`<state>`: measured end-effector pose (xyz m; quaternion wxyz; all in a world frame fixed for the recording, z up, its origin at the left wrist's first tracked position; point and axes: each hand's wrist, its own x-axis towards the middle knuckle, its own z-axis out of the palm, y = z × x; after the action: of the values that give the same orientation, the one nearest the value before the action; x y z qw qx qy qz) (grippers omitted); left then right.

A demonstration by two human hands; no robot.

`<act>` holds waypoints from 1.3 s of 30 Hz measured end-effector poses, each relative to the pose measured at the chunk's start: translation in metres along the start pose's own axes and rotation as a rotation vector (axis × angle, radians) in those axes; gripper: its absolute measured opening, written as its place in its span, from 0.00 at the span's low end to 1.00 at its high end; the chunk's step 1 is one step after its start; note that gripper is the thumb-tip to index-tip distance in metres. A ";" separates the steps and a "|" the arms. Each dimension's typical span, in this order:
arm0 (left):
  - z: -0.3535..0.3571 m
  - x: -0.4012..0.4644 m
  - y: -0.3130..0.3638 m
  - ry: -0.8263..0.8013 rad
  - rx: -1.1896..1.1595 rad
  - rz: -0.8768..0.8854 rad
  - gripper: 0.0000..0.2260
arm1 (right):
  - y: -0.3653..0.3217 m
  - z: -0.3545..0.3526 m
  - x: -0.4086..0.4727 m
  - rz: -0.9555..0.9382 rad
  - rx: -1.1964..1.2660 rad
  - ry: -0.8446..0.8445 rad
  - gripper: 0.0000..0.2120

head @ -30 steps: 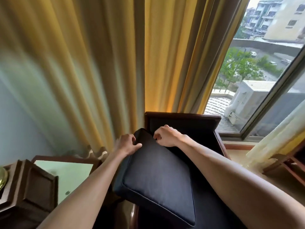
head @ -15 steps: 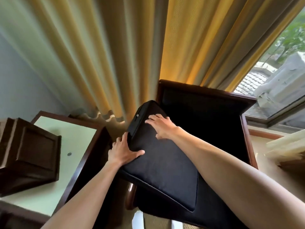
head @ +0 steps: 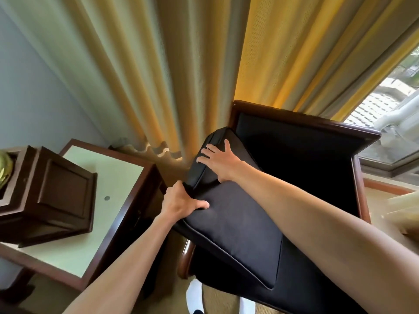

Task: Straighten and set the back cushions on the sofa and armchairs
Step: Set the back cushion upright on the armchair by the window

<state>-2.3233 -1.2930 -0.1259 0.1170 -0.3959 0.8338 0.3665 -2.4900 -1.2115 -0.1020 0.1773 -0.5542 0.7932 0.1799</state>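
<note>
A dark navy back cushion (head: 235,232) lies tilted across the left side of a dark wooden armchair (head: 303,125), its upper corner raised toward the chair's back. My left hand (head: 181,202) grips the cushion's left edge, thumb on top and fingers underneath. My right hand (head: 221,163) rests flat with spread fingers on the cushion's top corner. The armchair's black back panel (head: 294,150) stands bare behind the cushion.
Yellow curtains (head: 181,64) hang right behind the armchair. A wooden side table with a pale top (head: 95,214) stands at the left, carrying a dark wooden box (head: 56,193). A window (head: 390,114) is at the right. My feet (head: 195,295) show below on the carpet.
The view has tilted further down. My left hand has slid along the cushion's left edge and closed on it; my right hand stays flat on the top corner.
</note>
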 end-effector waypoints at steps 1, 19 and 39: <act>0.002 -0.005 0.010 0.017 0.029 0.035 0.40 | 0.009 -0.005 -0.004 -0.017 -0.036 -0.020 0.50; 0.053 -0.064 0.194 0.115 -0.037 0.919 0.49 | 0.165 0.051 -0.247 0.392 0.435 0.195 0.53; 0.051 -0.086 0.225 0.089 -0.166 0.680 0.29 | 0.203 0.068 -0.327 0.550 0.756 0.406 0.47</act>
<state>-2.4392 -1.1139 -0.0037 -0.0808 -0.1192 0.8895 0.4336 -2.5707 -0.8473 0.0142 0.1538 -0.2457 0.9378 -0.1908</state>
